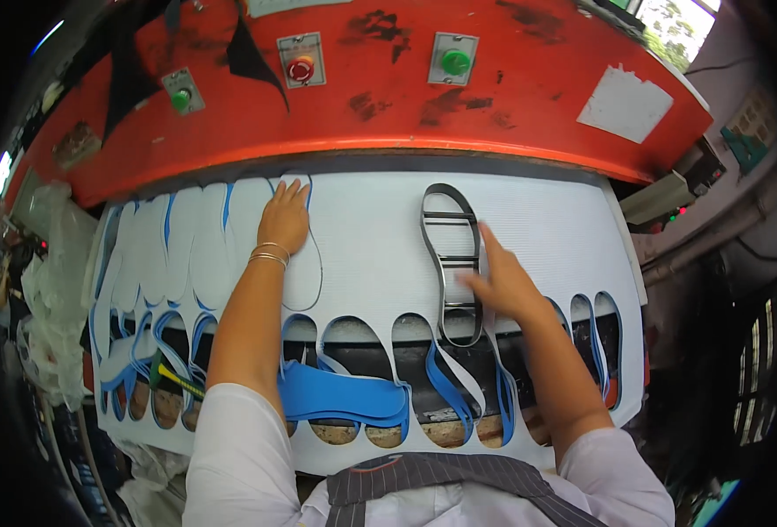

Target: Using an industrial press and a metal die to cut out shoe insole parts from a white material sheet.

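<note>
Resting flat, open left hand [284, 217] presses white foam sheet [371, 237]; open right hand [503, 283] touches sole-shaped steel cutter [451, 261]; white label [625, 104] on red press [388, 97].

cutting die [451, 263] on foam sheet [380, 228], cut sole [296, 255] left

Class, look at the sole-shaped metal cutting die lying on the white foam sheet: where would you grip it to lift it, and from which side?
Grip the sole-shaped metal cutting die by its long side rails near the narrow middle, coming straight down from above. It lies flat on the white foam sheet, and the open frame with crossbars lets fingers hook inside. The right hand already rests at its right rail; the left hand presses the sheet apart from it.
</note>
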The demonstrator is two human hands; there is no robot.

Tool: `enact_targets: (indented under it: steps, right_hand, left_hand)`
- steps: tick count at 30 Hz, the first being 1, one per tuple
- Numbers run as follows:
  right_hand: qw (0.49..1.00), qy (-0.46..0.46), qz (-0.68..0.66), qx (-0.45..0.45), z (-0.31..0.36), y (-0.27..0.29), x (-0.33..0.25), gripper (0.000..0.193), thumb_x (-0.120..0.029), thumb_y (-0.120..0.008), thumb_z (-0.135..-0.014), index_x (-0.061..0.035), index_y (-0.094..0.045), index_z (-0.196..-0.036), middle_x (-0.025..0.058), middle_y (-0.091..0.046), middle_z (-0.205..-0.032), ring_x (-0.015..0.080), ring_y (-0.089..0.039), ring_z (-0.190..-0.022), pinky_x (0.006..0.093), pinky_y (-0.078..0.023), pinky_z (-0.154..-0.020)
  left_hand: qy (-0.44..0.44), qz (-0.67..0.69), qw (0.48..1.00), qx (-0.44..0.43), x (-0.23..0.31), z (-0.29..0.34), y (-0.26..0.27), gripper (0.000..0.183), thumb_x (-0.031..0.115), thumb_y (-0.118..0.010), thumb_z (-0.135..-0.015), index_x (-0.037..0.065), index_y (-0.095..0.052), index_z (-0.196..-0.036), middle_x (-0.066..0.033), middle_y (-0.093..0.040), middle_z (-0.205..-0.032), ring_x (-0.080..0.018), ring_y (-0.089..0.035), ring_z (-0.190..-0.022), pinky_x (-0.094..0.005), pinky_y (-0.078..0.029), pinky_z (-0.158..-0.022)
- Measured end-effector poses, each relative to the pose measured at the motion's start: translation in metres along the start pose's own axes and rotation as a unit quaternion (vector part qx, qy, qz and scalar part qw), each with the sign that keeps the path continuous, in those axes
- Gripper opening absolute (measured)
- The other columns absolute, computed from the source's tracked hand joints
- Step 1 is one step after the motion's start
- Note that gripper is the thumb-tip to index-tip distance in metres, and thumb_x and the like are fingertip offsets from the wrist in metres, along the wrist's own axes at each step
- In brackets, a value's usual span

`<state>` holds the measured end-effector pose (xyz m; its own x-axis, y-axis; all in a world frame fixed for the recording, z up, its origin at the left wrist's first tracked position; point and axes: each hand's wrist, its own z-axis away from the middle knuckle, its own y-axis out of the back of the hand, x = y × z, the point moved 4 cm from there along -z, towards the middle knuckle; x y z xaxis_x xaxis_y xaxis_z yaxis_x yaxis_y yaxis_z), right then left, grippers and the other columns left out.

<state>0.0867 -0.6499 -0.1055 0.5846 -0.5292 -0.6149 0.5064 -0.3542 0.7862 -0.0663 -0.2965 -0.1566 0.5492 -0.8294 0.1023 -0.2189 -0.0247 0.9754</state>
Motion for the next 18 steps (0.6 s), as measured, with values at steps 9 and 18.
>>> enact_targets:
  steps: [9,18]
  right_hand:
    - [0.981,0.158,0.053,-0.098,0.021,-0.044,-0.009,0.094,-0.048,-0.090,-0.051,-0.0001,-0.053,-0.123,0.0438,-0.020,-0.145,0.0547,-0.018,-0.140,0.0511,-0.025,-0.115]
    - [0.936,0.150,0.137,-0.287,-0.044,-0.070,-0.108,0.097,-0.028,-0.095,-0.045,0.0008,-0.052,-0.127,0.0357,-0.026,-0.148,0.0446,-0.023,-0.142,0.0405,-0.031,-0.114]
  left_hand:
    - [0.037,0.034,0.996,-0.067,0.008,-0.002,-0.008,0.048,0.016,-0.043,-0.094,0.020,-0.049,-0.142,-0.0060,-0.035,-0.154,-0.0244,-0.023,-0.146,-0.0413,-0.022,-0.117]
    - [0.021,0.087,0.994,-0.060,-0.022,0.018,-0.010,0.049,0.017,-0.043,-0.094,0.019,-0.048,-0.143,-0.0066,-0.034,-0.154,-0.0245,-0.018,-0.147,-0.0404,-0.019,-0.117]
